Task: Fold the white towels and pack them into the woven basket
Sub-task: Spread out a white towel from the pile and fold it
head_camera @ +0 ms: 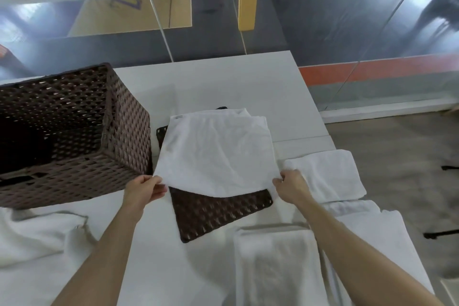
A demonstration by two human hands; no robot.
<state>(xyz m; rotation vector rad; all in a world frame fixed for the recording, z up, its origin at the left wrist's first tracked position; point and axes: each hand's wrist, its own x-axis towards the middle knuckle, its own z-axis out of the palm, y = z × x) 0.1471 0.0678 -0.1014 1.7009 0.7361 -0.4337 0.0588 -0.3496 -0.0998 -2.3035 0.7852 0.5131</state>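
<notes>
Both hands pinching white towel (213, 154) corners, woven basket (74, 131) left

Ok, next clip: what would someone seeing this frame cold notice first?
The eye goes first to the white towel in the centre. The left hand and right hand each pinch a near corner of it, and it is draped over a flat brown woven panel on the white table. Next comes the big dark woven basket at the left, then the folded towels lying at the right.
</notes>
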